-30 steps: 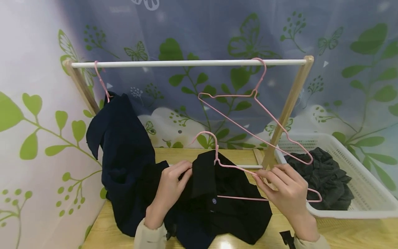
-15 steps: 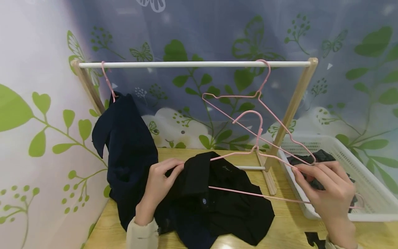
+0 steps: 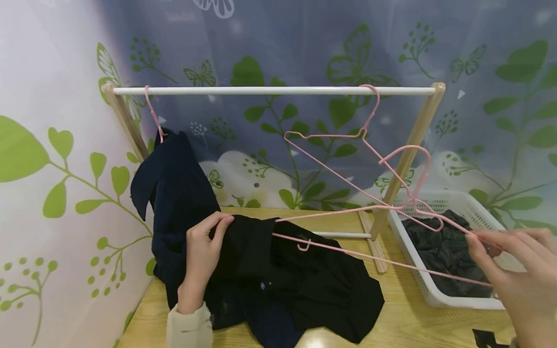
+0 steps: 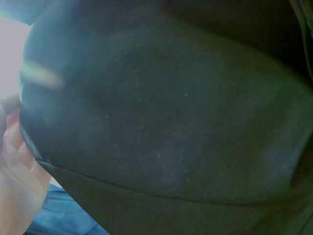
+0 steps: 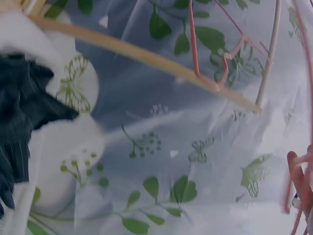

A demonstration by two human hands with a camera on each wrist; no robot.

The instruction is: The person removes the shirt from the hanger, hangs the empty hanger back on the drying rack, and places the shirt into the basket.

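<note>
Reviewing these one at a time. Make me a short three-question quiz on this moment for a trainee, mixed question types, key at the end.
1. Short answer: What does the left hand pinch, and what does the right hand pinch?
2. True or false: The hanger hooked near the right end of the white rod carries clothing.
3. Fill in the blank: The dark grey cloth lies in a white ____.

Key:
1. Left: the black garment; right: a pink hanger.
2. False; it hangs bare.
3. basket.
</note>
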